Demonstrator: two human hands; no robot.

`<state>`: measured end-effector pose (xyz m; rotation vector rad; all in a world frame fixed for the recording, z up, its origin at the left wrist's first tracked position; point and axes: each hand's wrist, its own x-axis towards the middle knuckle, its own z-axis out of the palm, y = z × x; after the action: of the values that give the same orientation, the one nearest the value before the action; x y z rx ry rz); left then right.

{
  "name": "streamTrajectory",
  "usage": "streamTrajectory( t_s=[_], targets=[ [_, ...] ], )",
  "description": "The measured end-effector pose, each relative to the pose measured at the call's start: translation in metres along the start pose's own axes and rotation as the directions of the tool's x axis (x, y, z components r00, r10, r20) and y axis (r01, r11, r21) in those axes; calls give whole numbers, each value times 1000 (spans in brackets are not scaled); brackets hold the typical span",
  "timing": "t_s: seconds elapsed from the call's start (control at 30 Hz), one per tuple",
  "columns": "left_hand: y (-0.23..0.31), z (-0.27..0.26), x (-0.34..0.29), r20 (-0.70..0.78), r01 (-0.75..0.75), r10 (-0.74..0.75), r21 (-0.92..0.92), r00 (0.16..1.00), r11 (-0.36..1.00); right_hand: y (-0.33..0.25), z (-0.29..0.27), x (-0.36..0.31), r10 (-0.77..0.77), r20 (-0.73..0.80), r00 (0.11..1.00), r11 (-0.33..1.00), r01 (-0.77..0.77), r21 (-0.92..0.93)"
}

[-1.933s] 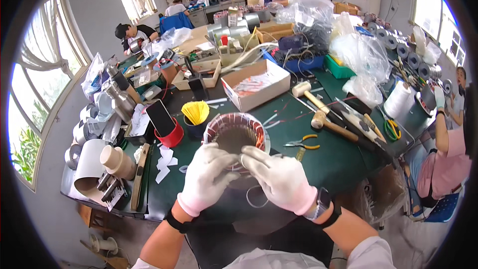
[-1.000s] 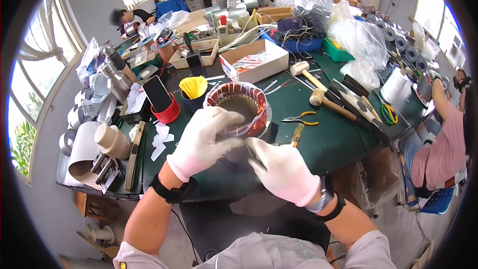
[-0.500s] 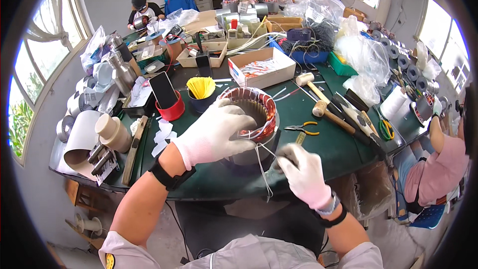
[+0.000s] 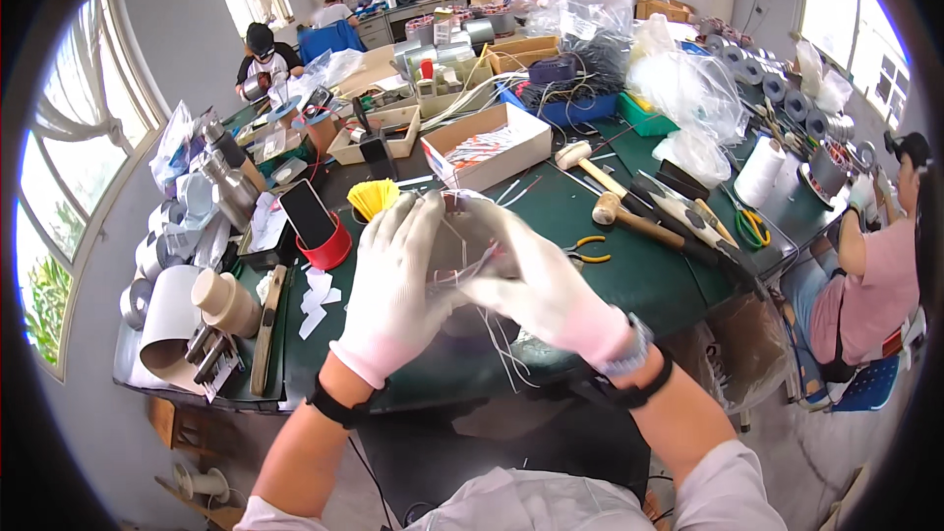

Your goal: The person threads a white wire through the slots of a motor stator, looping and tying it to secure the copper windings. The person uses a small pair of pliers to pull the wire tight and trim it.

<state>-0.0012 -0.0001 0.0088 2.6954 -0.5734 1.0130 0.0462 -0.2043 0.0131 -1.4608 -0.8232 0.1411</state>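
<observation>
Between my two white-gloved hands is a motor stator (image 4: 464, 236) with wire windings. My hands cover most of it and motion smears the rest. My left hand (image 4: 395, 280) is curled against its left side, fingers reaching up and thumb inward. On the opposite side my right hand (image 4: 546, 290) grips it, with its fingertips over the far rim. Thin white cord (image 4: 500, 342) hangs from the stator below my right thumb; whether that thumb also pinches the cord, I cannot tell.
Yellow-handled pliers (image 4: 590, 251) and mallets (image 4: 607, 207) lie to the right. A red holder (image 4: 334, 248) with a phone, yellow strips (image 4: 374, 199) and an open cardboard box (image 4: 501, 159) stand beyond. A white thread spool (image 4: 759, 173) is farther right, near a seated co-worker (image 4: 865, 265).
My right hand has moved from pulling the cord in front up to the stator's right side. My left hand has shifted from across its top to its left side. The view has turned slightly.
</observation>
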Motion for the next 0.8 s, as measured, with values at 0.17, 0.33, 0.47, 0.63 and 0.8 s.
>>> streamTrajectory(
  t_s=[0.17,0.33,0.47,0.63,0.8],
  targets=[
    [2,15,-12,21,61,-58,-282,998,958,15,3,-19,-17,-163,987,969,-24,-247],
    [-4,26,-25,3,43,-45,-353,999,935,64,-4,-81,-94,-303,948,815,-101,-571],
    [-9,21,-30,-97,-28,-8,-367,995,930,45,19,-73,40,-275,961,935,-132,-328],
    [-5,30,-24,-73,-28,-1,-404,997,914,3,12,-82,123,-334,934,991,-96,96],
    [0,29,-26,-88,18,-54,-362,995,932,-16,-18,-59,-411,-35,911,742,312,-593]
  ],
)
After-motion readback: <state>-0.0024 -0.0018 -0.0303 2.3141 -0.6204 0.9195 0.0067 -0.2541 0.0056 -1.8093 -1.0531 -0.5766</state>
